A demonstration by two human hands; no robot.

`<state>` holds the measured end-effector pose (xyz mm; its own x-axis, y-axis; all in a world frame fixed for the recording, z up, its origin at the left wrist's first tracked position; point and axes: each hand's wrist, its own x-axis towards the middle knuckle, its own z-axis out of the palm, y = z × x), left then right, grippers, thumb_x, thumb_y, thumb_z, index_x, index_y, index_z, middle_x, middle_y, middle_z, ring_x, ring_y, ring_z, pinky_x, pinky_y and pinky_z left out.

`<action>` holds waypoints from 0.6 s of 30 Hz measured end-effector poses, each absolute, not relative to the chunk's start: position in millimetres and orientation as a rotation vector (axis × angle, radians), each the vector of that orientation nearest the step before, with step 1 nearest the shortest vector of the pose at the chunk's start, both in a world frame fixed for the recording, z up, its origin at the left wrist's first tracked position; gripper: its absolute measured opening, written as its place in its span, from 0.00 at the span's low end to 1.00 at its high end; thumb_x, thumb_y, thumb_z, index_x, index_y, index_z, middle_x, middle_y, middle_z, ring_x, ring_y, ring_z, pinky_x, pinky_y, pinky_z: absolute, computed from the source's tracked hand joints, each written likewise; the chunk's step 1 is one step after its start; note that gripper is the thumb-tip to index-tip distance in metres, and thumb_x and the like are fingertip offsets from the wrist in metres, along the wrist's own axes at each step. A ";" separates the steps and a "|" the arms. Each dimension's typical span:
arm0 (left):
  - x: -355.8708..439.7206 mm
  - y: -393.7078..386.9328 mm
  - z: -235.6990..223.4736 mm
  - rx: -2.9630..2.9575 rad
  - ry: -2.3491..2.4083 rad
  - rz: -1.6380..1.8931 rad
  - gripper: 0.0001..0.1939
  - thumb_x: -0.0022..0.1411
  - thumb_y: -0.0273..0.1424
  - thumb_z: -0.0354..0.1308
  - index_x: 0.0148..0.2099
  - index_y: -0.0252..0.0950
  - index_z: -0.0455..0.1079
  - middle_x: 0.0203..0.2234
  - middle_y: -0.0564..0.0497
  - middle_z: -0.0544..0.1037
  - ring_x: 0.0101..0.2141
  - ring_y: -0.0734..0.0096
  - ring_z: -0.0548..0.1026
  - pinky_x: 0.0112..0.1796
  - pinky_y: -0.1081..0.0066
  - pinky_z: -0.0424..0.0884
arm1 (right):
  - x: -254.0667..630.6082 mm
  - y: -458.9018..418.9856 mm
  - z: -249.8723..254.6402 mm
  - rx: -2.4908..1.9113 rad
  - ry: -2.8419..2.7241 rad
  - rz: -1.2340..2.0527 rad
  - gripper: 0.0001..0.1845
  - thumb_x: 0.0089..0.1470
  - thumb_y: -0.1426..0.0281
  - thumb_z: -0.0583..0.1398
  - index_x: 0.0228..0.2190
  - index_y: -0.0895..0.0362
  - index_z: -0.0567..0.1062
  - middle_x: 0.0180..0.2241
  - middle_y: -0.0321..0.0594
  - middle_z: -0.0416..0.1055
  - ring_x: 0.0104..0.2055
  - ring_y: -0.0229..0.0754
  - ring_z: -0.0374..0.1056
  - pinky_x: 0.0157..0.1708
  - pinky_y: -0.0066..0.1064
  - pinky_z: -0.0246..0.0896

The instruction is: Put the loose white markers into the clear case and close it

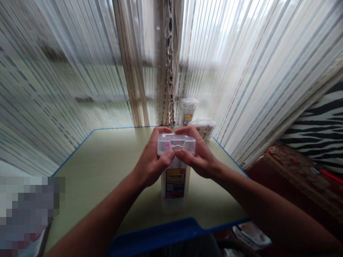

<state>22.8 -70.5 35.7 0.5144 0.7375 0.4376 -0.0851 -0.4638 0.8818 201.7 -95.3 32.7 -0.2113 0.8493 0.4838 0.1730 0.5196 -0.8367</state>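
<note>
A tall clear plastic marker case stands upright near the front of the table, with a dark label reading "marker" on its face. Its translucent lid is on top, and pink and yellow bits show faintly through it. My left hand grips the lid's left side, thumb at the front latch and fingers over the back. From the right, my right hand holds it the same way, its thumb beside the other at the latch. Both hands are closed around the lid area.
Behind my right hand, another clear marker case stands by a low clear box with a printed label. The pale table has a blue edge. String curtains hang close behind it. Zebra-striped cloth lies at the right.
</note>
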 end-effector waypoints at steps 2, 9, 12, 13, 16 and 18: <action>22.1 -70.0 35.9 1.805 0.549 1.064 0.26 0.59 0.40 0.58 0.55 0.38 0.55 0.36 0.49 0.71 0.32 0.66 0.72 0.32 0.68 0.68 | 203.0 -94.5 32.7 -0.849 -1.713 0.808 0.27 0.51 0.54 0.66 0.46 0.51 0.64 0.34 0.37 0.69 0.32 0.42 0.66 0.29 0.35 0.63; 22.0 -69.3 36.6 1.812 0.533 1.061 0.26 0.57 0.38 0.61 0.54 0.38 0.56 0.37 0.49 0.71 0.33 0.66 0.72 0.32 0.68 0.69 | 206.7 -94.5 33.2 -0.832 -1.755 0.822 0.26 0.51 0.57 0.66 0.48 0.51 0.64 0.36 0.38 0.69 0.35 0.43 0.66 0.32 0.37 0.63; 25.3 -71.1 36.8 1.799 0.570 1.096 0.24 0.58 0.39 0.60 0.53 0.37 0.58 0.36 0.49 0.71 0.32 0.67 0.71 0.31 0.69 0.68 | 204.5 -95.4 32.6 -0.844 -1.721 0.811 0.24 0.53 0.55 0.64 0.46 0.51 0.65 0.33 0.37 0.69 0.33 0.43 0.65 0.31 0.36 0.61; 26.8 -72.0 36.6 1.787 0.593 1.118 0.22 0.59 0.40 0.59 0.52 0.37 0.58 0.36 0.50 0.72 0.32 0.68 0.71 0.31 0.69 0.68 | 203.4 -95.8 32.2 -0.853 -1.700 0.796 0.23 0.54 0.54 0.63 0.45 0.51 0.66 0.33 0.36 0.69 0.33 0.42 0.64 0.31 0.36 0.61; 31.0 -74.8 35.4 1.742 0.650 1.178 0.18 0.62 0.40 0.58 0.50 0.38 0.61 0.34 0.51 0.72 0.30 0.70 0.70 0.30 0.70 0.67 | 200.0 -96.7 31.2 -0.885 -1.644 0.749 0.20 0.56 0.53 0.61 0.44 0.52 0.67 0.32 0.36 0.69 0.31 0.41 0.64 0.31 0.36 0.60; 32.9 -76.1 34.8 1.714 0.666 1.192 0.17 0.63 0.40 0.57 0.49 0.39 0.62 0.32 0.52 0.72 0.29 0.71 0.69 0.29 0.71 0.66 | 198.2 -97.3 30.9 -0.892 -1.628 0.738 0.19 0.57 0.54 0.61 0.43 0.53 0.67 0.32 0.36 0.69 0.31 0.41 0.63 0.30 0.35 0.60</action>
